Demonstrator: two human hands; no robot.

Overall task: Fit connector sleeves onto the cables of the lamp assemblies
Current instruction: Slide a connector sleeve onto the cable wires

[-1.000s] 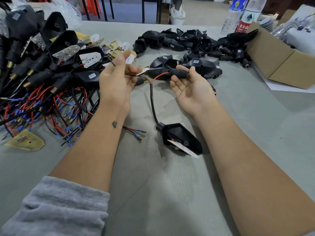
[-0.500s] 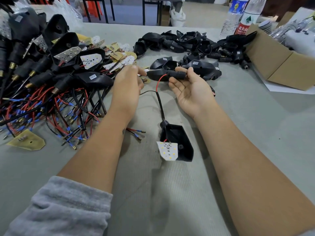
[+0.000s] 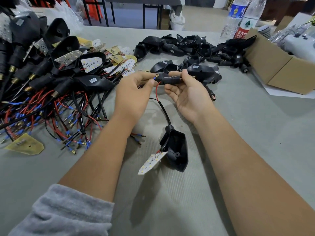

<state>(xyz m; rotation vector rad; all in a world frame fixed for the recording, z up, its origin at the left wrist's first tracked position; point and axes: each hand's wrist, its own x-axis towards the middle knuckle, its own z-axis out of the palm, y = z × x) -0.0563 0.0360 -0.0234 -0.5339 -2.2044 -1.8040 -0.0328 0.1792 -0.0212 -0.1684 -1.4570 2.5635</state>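
My right hand [image 3: 189, 94] grips a black ribbed connector sleeve [image 3: 172, 80] between thumb and fingers, palm up. My left hand [image 3: 134, 92] pinches a wire end with a blue collar and brass tip [image 3: 156, 77] right at the sleeve's left opening. A red wire [image 3: 157, 90] and a thin black wire drop from there into a black cable [image 3: 164, 111]. That cable runs down to a black lamp housing [image 3: 177, 150] lying on the grey table, with a white LED board [image 3: 151, 162] hanging out of it.
A big heap of wired lamp assemblies [image 3: 51, 86] fills the left side. A pile of bare black housings and sleeves [image 3: 190, 48] lies behind my hands. A cardboard box [image 3: 279, 65] and two water bottles [image 3: 238, 17] stand at the back right. A loose yellow board [image 3: 25, 146] lies at the left.
My left hand turned over and came right, bringing the wire tip up to the sleeve's mouth. The lamp housing rolled over and slid a little, its LED board now facing up.
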